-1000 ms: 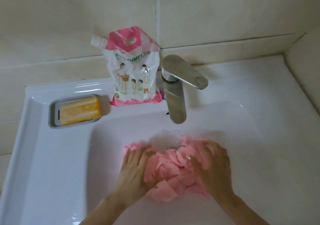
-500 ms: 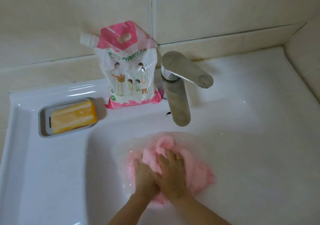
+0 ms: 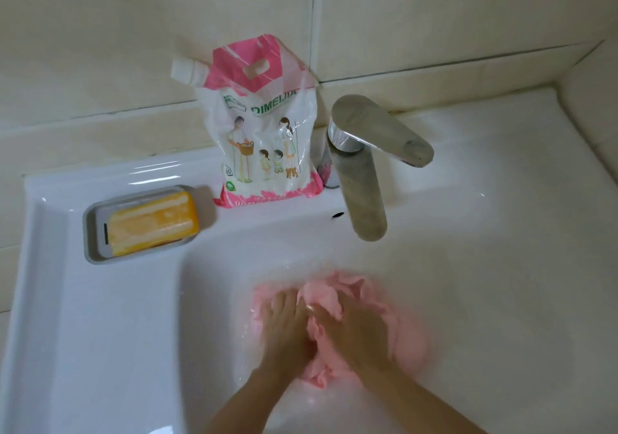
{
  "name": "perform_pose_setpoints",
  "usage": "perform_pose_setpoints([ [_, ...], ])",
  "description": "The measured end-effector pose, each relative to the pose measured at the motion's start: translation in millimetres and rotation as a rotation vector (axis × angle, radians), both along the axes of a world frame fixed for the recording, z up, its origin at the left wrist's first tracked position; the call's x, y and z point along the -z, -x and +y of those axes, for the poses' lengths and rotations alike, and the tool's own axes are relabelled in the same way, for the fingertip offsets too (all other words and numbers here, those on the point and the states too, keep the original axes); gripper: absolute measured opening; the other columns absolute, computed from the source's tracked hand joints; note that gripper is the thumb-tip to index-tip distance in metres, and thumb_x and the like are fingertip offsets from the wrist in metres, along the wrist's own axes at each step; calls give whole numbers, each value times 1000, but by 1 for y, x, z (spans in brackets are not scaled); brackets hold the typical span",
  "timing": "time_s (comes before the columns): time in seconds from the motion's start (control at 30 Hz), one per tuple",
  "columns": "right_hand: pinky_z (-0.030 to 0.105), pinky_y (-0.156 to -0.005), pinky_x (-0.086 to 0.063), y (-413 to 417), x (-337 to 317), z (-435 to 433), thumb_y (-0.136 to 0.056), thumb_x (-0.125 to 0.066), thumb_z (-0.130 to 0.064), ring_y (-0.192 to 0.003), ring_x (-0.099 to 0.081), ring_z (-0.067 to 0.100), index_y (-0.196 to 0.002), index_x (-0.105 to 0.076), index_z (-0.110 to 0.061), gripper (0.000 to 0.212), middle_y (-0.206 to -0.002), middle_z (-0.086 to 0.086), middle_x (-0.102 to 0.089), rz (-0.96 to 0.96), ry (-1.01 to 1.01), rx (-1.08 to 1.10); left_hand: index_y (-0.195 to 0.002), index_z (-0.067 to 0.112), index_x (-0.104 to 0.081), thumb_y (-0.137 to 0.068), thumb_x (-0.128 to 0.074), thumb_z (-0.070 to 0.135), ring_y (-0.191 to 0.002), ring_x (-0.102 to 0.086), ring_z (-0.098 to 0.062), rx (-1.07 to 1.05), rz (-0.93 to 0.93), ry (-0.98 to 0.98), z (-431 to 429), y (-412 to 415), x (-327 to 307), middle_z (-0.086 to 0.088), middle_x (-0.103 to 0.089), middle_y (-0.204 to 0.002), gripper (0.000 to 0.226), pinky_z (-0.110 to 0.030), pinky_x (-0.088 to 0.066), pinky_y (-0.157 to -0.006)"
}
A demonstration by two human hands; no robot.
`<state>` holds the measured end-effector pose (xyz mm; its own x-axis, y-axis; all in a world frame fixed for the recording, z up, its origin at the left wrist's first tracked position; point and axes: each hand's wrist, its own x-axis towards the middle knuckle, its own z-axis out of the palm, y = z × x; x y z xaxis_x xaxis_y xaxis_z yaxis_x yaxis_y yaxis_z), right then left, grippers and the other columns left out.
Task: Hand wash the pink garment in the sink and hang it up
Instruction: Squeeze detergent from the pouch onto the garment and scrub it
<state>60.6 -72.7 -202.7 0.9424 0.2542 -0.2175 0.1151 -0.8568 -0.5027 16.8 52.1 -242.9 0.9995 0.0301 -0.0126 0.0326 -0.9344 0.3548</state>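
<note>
Two hands, left hand [image 3: 283, 328], right hand [image 3: 356, 331], clutching pink garment [image 3: 326, 296] in white sink [image 3: 100, 333] — beige tiled wall [image 3: 133, 32] behind

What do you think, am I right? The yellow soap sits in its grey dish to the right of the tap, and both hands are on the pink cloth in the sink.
The side is wrong: in the head view the yellow soap sits in its grey dish left of the tap. Left hand and right hand are indeed on the pink cloth in the sink.
</note>
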Motion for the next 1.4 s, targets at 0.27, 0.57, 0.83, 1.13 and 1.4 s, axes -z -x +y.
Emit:
perform_pose_setpoints([
  [0.27, 24, -61, -44, -45, 24, 22, -85, -62, -35, -63, -64, 19, -65, -63, -18, 27, -64, -1, -63, -26, 13, 224, -101, 19, -59, -70, -50, 39, -91, -53, -24, -14, -6, 80, -2, 3, 7, 1, -59, -98, 38, -38, -41, -80],
  [0.57, 17, -83, -38, 13, -7, -2, -73, -49, -56, -96, -50, 5, -101, -63, -36, 37, -105, -17, -51, 10, -124, 92, -98, 22, -60, -86, -56, 32, -94, -54, -15, -79, 80, 302, -1, -1, 2, 4, -61, -98, 15, -39, -50, -87],
  [0.83, 24, -53, -51, -35, 19, 26, -72, -53, -33, -47, -60, 19, -56, -63, -18, 24, -50, 0, -60, -119, -23, 139, -98, 20, -52, -52, -82, 24, -86, -47, -21, 6, 41, 103, 0, -1, 8, 2, -60, -90, 55, -40, -48, -73],
  [1.13, 19, -66, -50, 0, -24, 1, -88, -50, -46, -70, -57, 1, -112, -59, -25, 33, -89, -15, -64, -165, -97, 26, -106, 23, -56, -82, -61, 24, -94, -55, -20, -45, 72, 221, -1, 1, 14, 2, -62, -102, 25, -41, -51, -84],
  [1.4, 26, -60, -50, -43, 17, 17, -78, -56, -33, -73, -67, 21, -79, -70, -17, 21, -78, 3, -69, 11, 154, 88, -96, 22, -54, -69, -61, 39, -80, -47, -21, 21, -23, 17, 1, -3, 5, 3, -56, -87, 33, -38, -45, -76],
])
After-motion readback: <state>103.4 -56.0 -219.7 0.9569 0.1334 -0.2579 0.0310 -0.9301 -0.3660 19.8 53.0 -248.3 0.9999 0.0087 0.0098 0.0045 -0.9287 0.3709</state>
